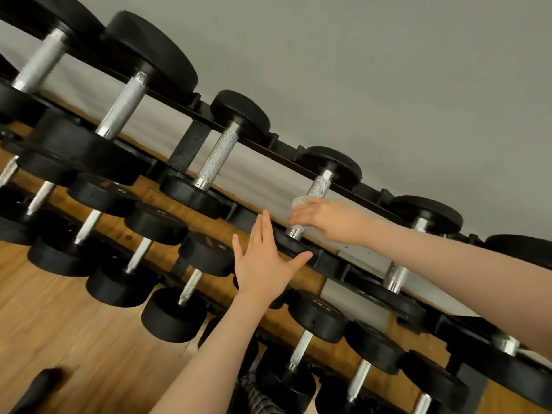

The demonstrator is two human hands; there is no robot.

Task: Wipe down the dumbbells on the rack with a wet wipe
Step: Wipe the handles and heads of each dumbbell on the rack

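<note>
- The rack point(331, 265) is the one holder here, a black tiered frame standing over a wood floor point(59, 330) and in front of a grey wall point(388, 70). Its top tier cradles a row of dumbbells with black round heads and knurled steel handles, the biggest toward the far left end of the rack, shrinking toward the right; the tiers beneath hold more rows.
- The dumbbell point(321, 186) being cleaned sits on the rack's top tier, about mid-row, its far head on the back rail and its near head on the front rail.
- The left hand point(264, 264) lies flat against that dumbbell's near head at the rack's front rail, fingers straight and spread, thumb out to the side, holding nothing.
- The right hand point(324, 218) curls over the handle between the rack's two rails, fingers wrapped round the wet wipe point(300, 201), which shows as a pale wad at the fingertips.
- Risk, as I judge it: a hard stroke along the handle could roll or shift the dumbbell in its cradle; the flat left palem seems placed to stop that, but an open palm gives little hold if the weight tips off the front rail.
- Knurled steel may snag and shred the wipe, leaving lint.
- Fingers could get pinched between handle and head collar.
- The heads and the handle's underside could be missed, since only the upper face is covered now.
</note>
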